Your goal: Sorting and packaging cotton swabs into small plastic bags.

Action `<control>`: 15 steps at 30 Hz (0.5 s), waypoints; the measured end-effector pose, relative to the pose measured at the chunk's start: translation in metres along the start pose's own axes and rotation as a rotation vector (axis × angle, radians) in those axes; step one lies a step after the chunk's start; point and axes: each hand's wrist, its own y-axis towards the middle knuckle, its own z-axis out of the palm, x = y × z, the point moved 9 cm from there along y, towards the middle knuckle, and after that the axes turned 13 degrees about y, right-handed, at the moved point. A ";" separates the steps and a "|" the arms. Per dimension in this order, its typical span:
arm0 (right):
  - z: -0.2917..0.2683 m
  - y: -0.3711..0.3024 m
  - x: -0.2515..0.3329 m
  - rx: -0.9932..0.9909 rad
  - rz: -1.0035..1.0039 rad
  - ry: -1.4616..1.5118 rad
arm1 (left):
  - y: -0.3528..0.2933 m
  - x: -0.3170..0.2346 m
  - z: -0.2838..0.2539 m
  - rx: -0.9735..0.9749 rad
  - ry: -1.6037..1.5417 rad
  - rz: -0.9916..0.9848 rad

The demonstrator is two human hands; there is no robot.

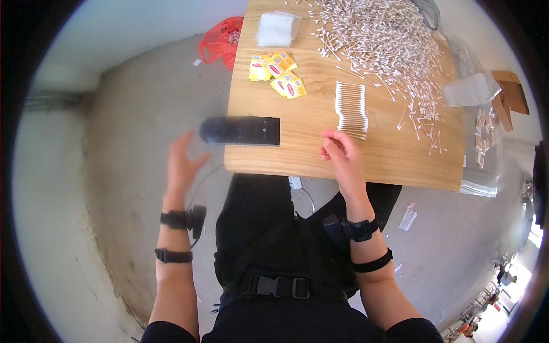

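My left hand [184,163] is off the table's left edge, thumb and fingers spread, with nothing in it. Just beyond its fingertips lies a long black device [246,131], flat and rectangular on the table, its blurred rounded end sticking out past the edge. My right hand [346,160] is over the front part of the table with its thumb and fingertips pinched together; whether anything small is between them cannot be made out. Directly behind those fingers, a neat row of cotton swabs [350,107] runs away from me, the sticks lying side by side.
A large loose heap of cotton swabs [380,40] covers the wooden table's [309,154] far right. Yellow printed packets [279,73] and clear plastic bags [275,31] lie at the far left. A red bag [223,43] is beyond the left edge; a cardboard box [509,97] stands right.
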 end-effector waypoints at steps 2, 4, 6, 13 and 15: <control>-0.001 -0.001 -0.004 0.017 -0.010 -0.021 | 0.007 0.006 0.004 0.003 0.047 0.015; -0.002 -0.005 -0.007 0.004 -0.004 -0.016 | 0.013 -0.001 0.004 0.011 0.041 0.066; -0.003 -0.007 -0.009 -0.006 0.003 -0.011 | 0.016 -0.011 -0.004 0.011 0.061 0.123; -0.017 -0.014 -0.006 -0.035 -0.007 -0.011 | 0.037 -0.046 -0.007 0.164 0.130 0.303; -0.026 -0.015 -0.003 -0.064 -0.030 -0.017 | 0.039 -0.057 -0.011 0.196 0.137 0.351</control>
